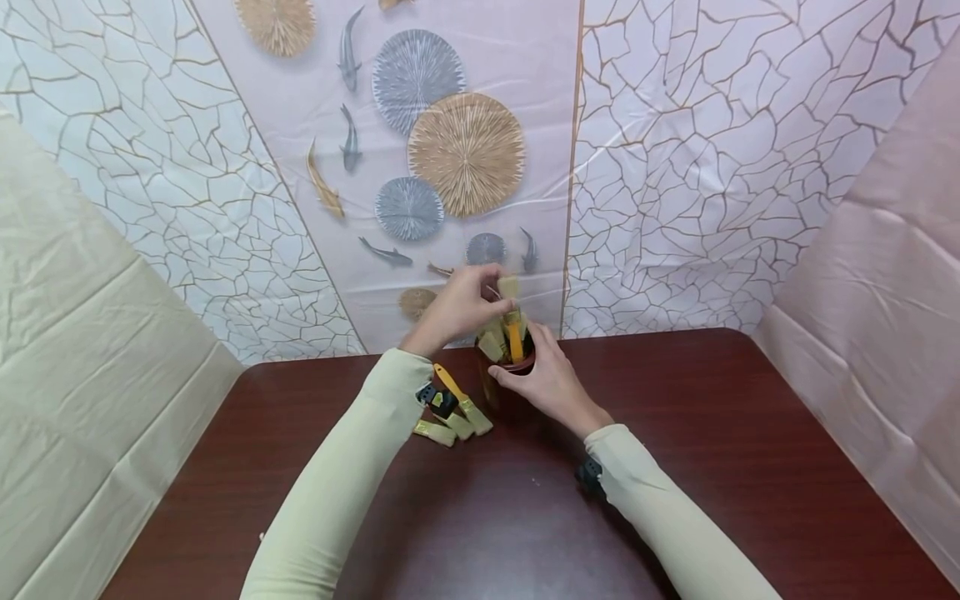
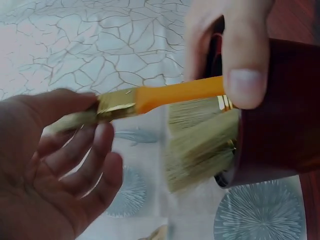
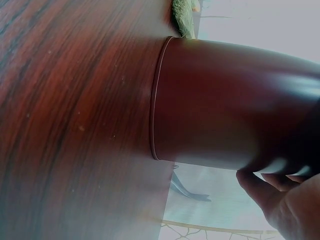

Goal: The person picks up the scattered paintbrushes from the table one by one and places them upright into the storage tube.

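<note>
Brush (image 2: 170, 93), bristles up, pinched near its ferrule (image 2: 118, 103) by left hand (image 1: 459, 307); handle reaches into dark-red cup (image 3: 220, 105) standing on table (image 1: 697, 433). Right hand (image 1: 551, 379) curved around cup, gripping it near the top. Loose brushes (image 1: 476, 416) lie beside.

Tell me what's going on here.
A person is handling paintbrushes at a cup. Their left grip pinches one brush near its metal band, bristles up, its yellow handle reaching down into the dark red cup. Their right grip holds that cup near its rim. Other brushes stand bristles up inside it, and at least three more brushes lie on the table beside it, by the left wrist.
</note>
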The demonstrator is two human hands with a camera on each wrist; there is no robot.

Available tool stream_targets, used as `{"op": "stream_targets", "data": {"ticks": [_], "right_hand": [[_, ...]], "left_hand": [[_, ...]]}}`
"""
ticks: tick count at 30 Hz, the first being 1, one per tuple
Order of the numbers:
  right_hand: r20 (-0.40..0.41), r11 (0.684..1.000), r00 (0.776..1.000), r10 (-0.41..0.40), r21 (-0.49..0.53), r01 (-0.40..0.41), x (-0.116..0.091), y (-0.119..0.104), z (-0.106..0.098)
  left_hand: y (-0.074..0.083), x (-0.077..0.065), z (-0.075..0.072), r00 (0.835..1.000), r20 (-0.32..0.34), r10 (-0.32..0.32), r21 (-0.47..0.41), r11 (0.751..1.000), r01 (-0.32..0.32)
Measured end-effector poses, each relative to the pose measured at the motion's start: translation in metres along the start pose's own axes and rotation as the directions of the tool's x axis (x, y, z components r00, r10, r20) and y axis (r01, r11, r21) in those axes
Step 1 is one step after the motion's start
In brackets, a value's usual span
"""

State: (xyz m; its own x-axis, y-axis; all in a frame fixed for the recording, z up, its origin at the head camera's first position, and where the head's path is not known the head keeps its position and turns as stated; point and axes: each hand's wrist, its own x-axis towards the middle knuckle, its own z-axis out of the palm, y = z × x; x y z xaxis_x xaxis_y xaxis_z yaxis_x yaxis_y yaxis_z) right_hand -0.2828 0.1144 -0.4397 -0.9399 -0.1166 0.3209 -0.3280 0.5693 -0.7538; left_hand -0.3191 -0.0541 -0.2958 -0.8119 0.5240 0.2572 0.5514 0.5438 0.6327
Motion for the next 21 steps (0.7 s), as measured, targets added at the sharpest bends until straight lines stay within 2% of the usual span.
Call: {"op": "stream_targets", "data": {"ticks": [4,8,11,17,21], "right_hand": [[-0.005,1.0,1.0,-0.002,-0.005,0.002,-0.001,-0.001,0.0],[-0.003,1.0,1.0,0.003,-0.019,-0.003,-0.001,-0.001,0.001],[-0.005,1.0,1.0,0.004,-0.019,-0.004,-0.001,-0.001,0.001],[-0.01,1.0,1.0,0.004,-0.014,-0.004,-0.001,0.0,0.0],[-0.002,1.0,1.0,0.003,-0.026,-0.003,-0.001,0.0,0.0]], "left_hand": [[-0.002,0.002,0.005,0.994,0.101,0.047,0.094,0.994,-0.057],[-0.003,0.003,0.013,0.988,0.142,0.06,0.194,0.977,-0.087],[-0.004,0.004,0.019,0.988,0.144,0.052,0.244,0.966,-0.086],[-0.006,0.006,0.027,0.992,0.11,0.06,0.275,0.957,-0.089],[-0.01,0.006,0.027,0.997,0.068,0.036,0.291,0.955,-0.054]]}}
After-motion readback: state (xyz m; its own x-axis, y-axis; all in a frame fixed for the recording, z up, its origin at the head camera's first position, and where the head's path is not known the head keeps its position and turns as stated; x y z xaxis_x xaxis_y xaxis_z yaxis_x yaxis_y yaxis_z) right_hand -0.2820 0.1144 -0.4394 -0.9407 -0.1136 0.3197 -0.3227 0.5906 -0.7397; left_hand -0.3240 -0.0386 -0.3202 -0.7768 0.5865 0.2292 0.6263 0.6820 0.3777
